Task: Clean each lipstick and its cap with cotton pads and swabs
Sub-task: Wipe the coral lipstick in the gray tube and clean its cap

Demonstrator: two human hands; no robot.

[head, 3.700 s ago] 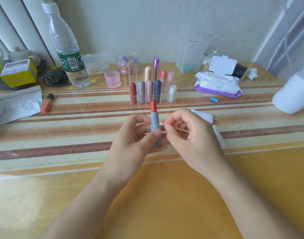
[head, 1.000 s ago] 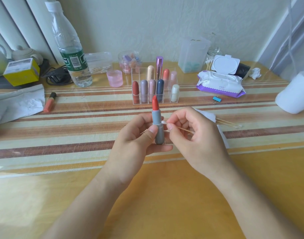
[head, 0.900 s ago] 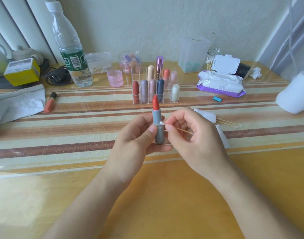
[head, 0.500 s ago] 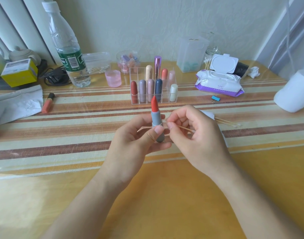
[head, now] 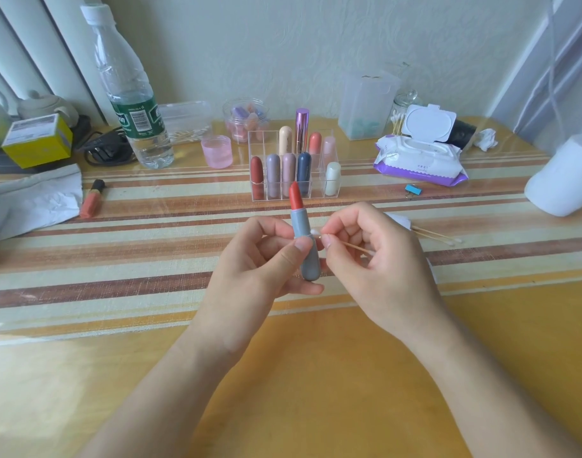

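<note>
Both hands are busy: left hand (head: 259, 269) grips the upright lipstick (head: 302, 239), right hand (head: 378, 262) pinches a swab (head: 352, 247) against it.

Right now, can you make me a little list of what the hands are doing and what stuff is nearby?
Left hand: holds the lipstick upright by its grey tube
Lipstick: red stick wound out, cap off
Right hand: pinches a cotton swab, white tip at the tube's side
Rack: clear, behind the hands, capped lipsticks standing in it
Spare swabs: two lying right of the hands
Wipes pack: back right, lid flipped open
</note>
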